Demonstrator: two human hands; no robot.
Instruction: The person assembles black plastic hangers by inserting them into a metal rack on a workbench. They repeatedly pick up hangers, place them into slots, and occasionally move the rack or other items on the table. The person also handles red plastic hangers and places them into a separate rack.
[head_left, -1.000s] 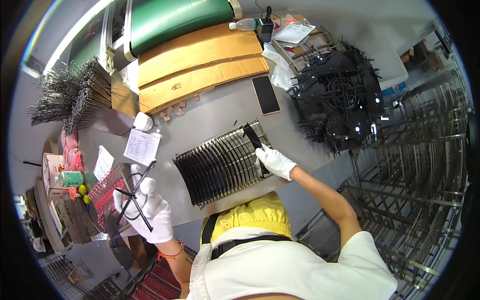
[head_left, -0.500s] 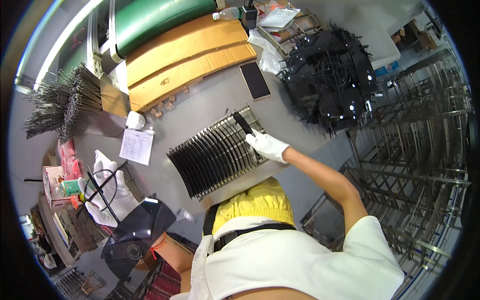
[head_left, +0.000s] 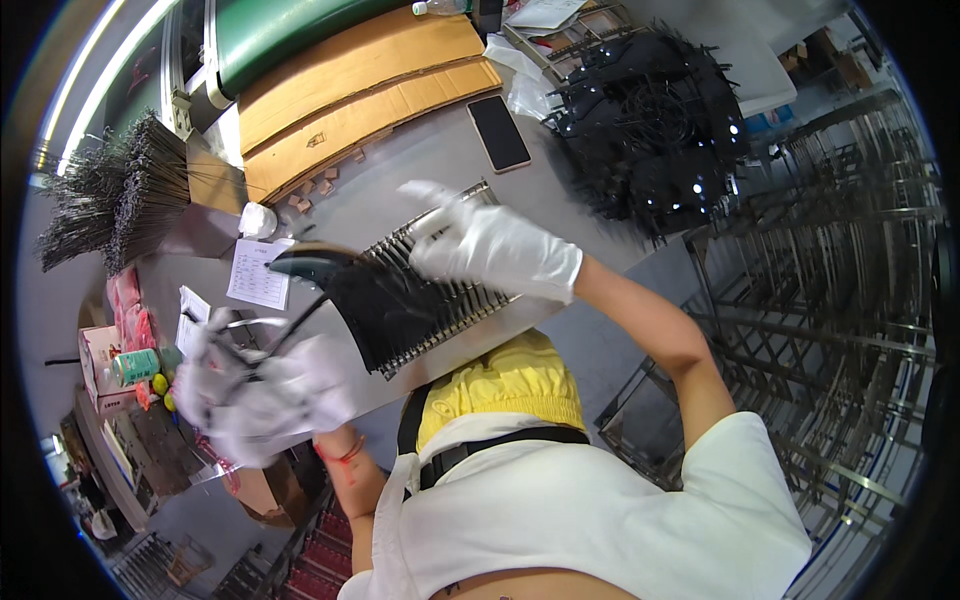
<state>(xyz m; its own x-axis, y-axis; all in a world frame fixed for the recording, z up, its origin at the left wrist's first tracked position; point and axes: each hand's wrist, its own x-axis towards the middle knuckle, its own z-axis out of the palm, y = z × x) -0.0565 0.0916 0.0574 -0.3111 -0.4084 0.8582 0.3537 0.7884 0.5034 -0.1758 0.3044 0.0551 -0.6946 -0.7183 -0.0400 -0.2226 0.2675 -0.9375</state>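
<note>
My left hand (head_left: 265, 390), in a white glove and smeared by motion, grips the thin black stem of a glossy dark curved panel (head_left: 370, 305). The panel reaches to the right over a slotted metal rack (head_left: 478, 318) and is blurred too. Beneath it, the rack's left part and the black strips there are mostly hidden. Above the rack's right part is my right hand (head_left: 500, 250), also gloved in white. Its fingers stretch out toward the left, slightly blurred, with nothing visible in them.
A phone (head_left: 498, 134) lies beyond the rack, with a pile of black parts (head_left: 650, 130) to its right. Cardboard (head_left: 370, 90) covers the table's back. At the left are a printed sheet (head_left: 260, 272) and bundled thin rods (head_left: 120, 195). Metal racks (head_left: 820, 300) stand at the right.
My left hand has swung the dark panel from beside my left forearm to over the rack. My right hand has left the black strip at the rack's right end and moved left, fingers extended.
</note>
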